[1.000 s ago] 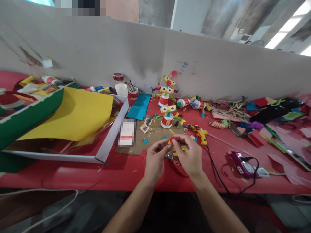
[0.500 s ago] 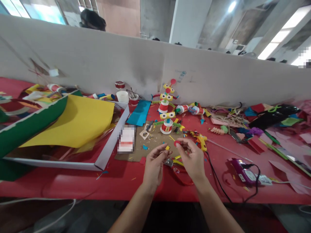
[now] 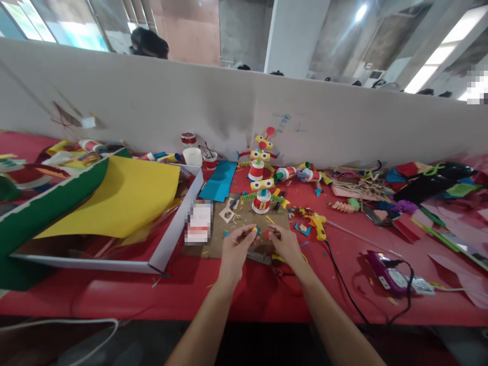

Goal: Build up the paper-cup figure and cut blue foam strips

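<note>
Between the fingertips of my left hand is a small blue and yellow piece, too small to tell its kind. My right hand pinches a small red paper disc a short way to the right of it. The two pieces are apart, above a brown cardboard mat. Just beyond my hands stands a paper-cup figure with a yellow eye band and green spring arms. Under my right hand lie yellow-handled pliers, partly hidden.
A yellow glue gun with a black cord lies to the right, near a purple power box. At left stands a white box with a yellow sheet. Blue paper and more cup figures are further back.
My right hand has moved left and forward with the red disc. My left hand has turned, and the blue and yellow piece now shows at its fingertips. The view has shifted slightly.
</note>
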Available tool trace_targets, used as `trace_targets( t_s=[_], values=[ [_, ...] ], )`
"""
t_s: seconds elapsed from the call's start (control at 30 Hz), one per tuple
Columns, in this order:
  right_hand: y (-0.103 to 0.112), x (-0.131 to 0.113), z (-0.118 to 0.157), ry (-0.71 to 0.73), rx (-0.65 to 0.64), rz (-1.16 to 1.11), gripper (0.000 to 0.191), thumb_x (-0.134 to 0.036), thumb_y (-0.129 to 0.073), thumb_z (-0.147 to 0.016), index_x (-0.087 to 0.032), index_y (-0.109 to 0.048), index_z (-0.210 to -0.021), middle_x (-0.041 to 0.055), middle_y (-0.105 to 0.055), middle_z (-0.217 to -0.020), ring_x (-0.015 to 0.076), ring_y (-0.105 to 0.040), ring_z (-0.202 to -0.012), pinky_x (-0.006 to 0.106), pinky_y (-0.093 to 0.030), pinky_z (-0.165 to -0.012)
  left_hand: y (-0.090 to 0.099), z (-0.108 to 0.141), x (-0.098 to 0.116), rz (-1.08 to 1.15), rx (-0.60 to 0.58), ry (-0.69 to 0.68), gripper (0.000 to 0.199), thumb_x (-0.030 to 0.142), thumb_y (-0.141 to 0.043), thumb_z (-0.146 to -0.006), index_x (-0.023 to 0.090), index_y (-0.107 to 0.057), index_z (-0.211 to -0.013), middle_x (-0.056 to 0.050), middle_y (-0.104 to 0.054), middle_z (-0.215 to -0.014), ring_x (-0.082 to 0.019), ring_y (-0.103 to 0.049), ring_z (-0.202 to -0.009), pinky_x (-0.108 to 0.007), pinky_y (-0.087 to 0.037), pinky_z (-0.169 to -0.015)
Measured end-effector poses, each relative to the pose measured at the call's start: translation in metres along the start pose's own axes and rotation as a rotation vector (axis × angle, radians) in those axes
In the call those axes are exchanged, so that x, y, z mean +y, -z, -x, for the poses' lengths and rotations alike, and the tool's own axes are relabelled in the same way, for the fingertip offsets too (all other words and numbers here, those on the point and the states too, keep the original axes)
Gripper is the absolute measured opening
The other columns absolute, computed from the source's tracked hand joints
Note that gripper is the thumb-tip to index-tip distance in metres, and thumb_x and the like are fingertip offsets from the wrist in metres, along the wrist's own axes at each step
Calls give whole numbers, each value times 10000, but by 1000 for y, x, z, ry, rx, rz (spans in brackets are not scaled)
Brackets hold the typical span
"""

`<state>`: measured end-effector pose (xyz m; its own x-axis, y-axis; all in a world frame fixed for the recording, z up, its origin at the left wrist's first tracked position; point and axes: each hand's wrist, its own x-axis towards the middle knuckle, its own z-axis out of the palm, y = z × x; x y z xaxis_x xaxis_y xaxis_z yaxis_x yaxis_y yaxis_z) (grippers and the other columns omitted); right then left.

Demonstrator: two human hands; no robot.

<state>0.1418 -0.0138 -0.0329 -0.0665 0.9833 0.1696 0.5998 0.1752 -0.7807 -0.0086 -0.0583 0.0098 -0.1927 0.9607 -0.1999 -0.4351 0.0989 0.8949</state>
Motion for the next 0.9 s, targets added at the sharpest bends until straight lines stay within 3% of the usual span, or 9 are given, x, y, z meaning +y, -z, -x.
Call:
trace_targets(
  t_s=[0.13, 0.23, 0.27, 0.37, 0.5, 0.67, 0.9],
  values=[
    [12, -2, 1, 46, 35, 131, 292, -203, -546, -739, -229, -687, -994, 73, -714, -955, 222, -666, -849, 349, -507, -766, 7, -30, -7, -391, -60, -73, 216, 191, -745, -578, 219, -744, -792, -57, -716, -725, -193, -631, -651, -286, -470, -633],
    [34, -12, -11, 84, 47, 229, 239, -239, -496, -810, -237, -694, -943, 55, -719, -867, 209, -657, -753, 343, -501, -710, 12, -51, -8, -450, -85, -76, 270, 123, -748, -501, 222, -741, -752, -52, -694, -655, -217, -623, -640, -303, -458, -634],
    [42, -18, -19, 104, 65, 225, 233, -259, -479, -833, -242, -696, -915, 43, -716, -826, 200, -649, -719, 335, -498, -689, 12, -57, -6, -430, -61, -97, 277, 111, -741, -496, 216, -737, -752, -50, -687, -655, -211, -616, -643, -297, -452, -637],
    [66, -43, -60, 269, 148, 211, 236, -267, -506, -833, -229, -682, -986, 57, -687, -946, 192, -627, -804, 332, -487, -747, 2, -72, 1, -357, 95, -214, 304, 123, -703, -540, 198, -705, -835, -49, -674, -794, -165, -590, -666, -266, -441, -634],
    [71, -68, -125, 502, -64, 179, 284, -256, -567, -817, -274, -666, -1083, 45, -633, -1101, 197, -561, -1061, 367, -405, -952, -27, -91, 3, -308, 249, -319, 452, 146, -687, -579, 187, -574, -1015, -53, -587, -1000, -134, -570, -747, -266, -453, -675],
    [55, -60, -163, 481, -256, 172, 349, -290, -665, -750, -277, -667, -1098, 48, -655, -1114, 207, -587, -1039, 379, -419, -936, -60, -101, -12, -563, 454, -403, 439, 223, -747, -574, 176, -561, -969, -81, -465, -1057, -216, -509, -976, -373, -407, -876],
    [49, -29, -155, 314, -193, -13, 294, -287, -584, -801, -231, -678, -1074, 29, -700, -1069, 183, -640, -932, 330, -472, -843, -82, -103, -22, -855, 500, -465, 321, 310, -689, -670, 170, -662, -958, -123, -411, -1123, -297, -397, -1121, -418, -336, -952]
  ],
)
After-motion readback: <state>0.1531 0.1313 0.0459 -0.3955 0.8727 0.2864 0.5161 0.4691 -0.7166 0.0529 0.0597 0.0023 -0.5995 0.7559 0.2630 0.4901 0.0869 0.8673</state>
